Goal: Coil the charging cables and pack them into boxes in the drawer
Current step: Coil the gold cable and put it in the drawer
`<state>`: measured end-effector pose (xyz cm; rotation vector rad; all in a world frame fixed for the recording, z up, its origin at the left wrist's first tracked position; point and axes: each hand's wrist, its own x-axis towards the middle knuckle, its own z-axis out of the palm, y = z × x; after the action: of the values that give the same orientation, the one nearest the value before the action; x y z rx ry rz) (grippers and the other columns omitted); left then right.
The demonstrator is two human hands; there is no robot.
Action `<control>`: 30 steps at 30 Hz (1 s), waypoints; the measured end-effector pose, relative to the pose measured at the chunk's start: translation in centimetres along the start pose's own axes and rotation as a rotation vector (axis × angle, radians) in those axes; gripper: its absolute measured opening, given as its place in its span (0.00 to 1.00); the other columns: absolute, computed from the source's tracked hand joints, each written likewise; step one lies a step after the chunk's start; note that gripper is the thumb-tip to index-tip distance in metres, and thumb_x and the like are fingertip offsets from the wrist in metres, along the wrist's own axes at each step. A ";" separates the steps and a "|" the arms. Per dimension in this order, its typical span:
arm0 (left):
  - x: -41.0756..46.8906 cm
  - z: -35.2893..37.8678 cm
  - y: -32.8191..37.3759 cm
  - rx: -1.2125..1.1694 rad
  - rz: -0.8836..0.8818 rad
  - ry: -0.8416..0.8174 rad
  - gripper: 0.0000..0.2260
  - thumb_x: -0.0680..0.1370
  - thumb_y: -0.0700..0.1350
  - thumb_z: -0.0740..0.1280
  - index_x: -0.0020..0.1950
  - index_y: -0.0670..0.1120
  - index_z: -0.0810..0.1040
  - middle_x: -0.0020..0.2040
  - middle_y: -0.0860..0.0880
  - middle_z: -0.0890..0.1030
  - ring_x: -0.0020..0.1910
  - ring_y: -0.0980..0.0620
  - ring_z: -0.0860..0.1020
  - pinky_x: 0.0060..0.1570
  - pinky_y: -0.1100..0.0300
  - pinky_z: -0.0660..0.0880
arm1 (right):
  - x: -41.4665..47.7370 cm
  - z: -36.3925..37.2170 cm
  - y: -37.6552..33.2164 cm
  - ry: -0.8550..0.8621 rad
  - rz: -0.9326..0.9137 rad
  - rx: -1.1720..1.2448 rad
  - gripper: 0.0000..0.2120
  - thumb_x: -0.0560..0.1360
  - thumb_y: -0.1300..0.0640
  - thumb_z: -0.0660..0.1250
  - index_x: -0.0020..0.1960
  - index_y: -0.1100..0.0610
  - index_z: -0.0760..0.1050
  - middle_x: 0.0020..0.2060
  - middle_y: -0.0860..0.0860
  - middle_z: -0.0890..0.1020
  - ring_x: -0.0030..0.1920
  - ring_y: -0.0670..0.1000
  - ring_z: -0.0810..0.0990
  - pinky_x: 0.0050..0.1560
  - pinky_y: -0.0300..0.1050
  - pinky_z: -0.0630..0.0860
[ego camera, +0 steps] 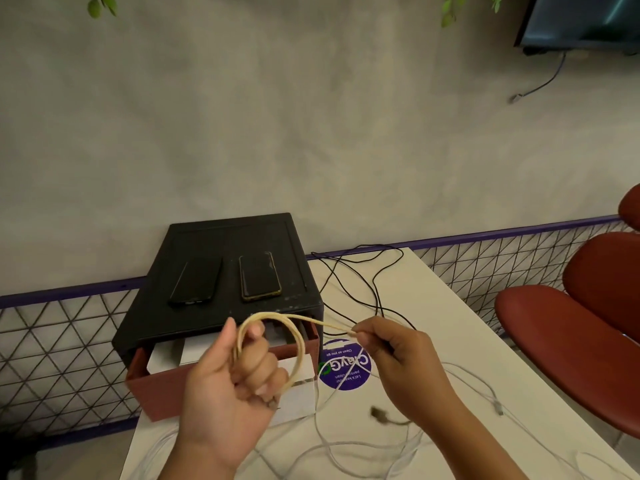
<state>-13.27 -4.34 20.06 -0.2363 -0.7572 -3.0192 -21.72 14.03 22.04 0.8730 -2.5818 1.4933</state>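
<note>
Surface: white surface (450, 341) is carrying a black drawer unit (225, 271) at its far left end; a round purple sticker (346, 372) is lying just right of the unit's front.
Room: grey wall is rising behind the unit, a purple-railed mesh fence (485, 258) is running along its foot, and red chairs (571, 327) are sitting well right of the unit.
Unit top: two phones (259, 277) are lying side by side.
Drawer: red drawer (166, 389) is standing open at the unit's front, holding white boxes (166, 358).
Beige cable (298, 344): looped and hanging in front of the drawer.
Left hand (228, 386): fingers (256, 362) are clenching the loops.
Right hand (398, 355): fingers (367, 336) are pinching the free strand, just right of the unit.
Loose cables: black cable (374, 282) is trailing right of the unit; white cables (346, 445) are sprawling in front of it.
Hard to make out: a dark connector (379, 415) under the right hand is showing only as a blur; the left hand is hiding part of the boxes; a screen (581, 19) far up and right of the unit is being cut off by the frame.
</note>
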 end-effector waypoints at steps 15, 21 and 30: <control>1.2 1.4 0.7 0.290 0.221 0.308 0.23 0.65 0.48 0.68 0.57 0.38 0.78 0.24 0.52 0.64 0.20 0.58 0.62 0.22 0.65 0.66 | -1.0 0.4 1.3 -0.343 0.047 -0.249 0.09 0.79 0.55 0.59 0.49 0.44 0.76 0.41 0.40 0.75 0.44 0.43 0.73 0.39 0.30 0.67; 0.8 2.7 1.2 0.291 0.162 0.280 0.20 0.58 0.48 0.70 0.47 0.40 0.84 0.21 0.53 0.61 0.24 0.57 0.52 0.19 0.66 0.62 | -0.6 0.4 1.9 -0.017 0.200 0.046 0.11 0.79 0.56 0.58 0.40 0.45 0.70 0.33 0.44 0.75 0.35 0.43 0.72 0.30 0.30 0.68; 0.7 2.9 1.4 0.509 0.076 0.246 0.33 0.53 0.58 0.80 0.52 0.41 0.82 0.22 0.52 0.62 0.21 0.58 0.59 0.21 0.64 0.63 | -0.9 0.7 1.8 0.170 0.206 0.317 0.09 0.78 0.62 0.60 0.41 0.55 0.73 0.24 0.39 0.75 0.27 0.36 0.73 0.27 0.30 0.68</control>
<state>-13.44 -4.20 23.37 0.1125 -1.3990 -2.5986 -21.68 14.59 19.99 0.4793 -2.4125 1.9765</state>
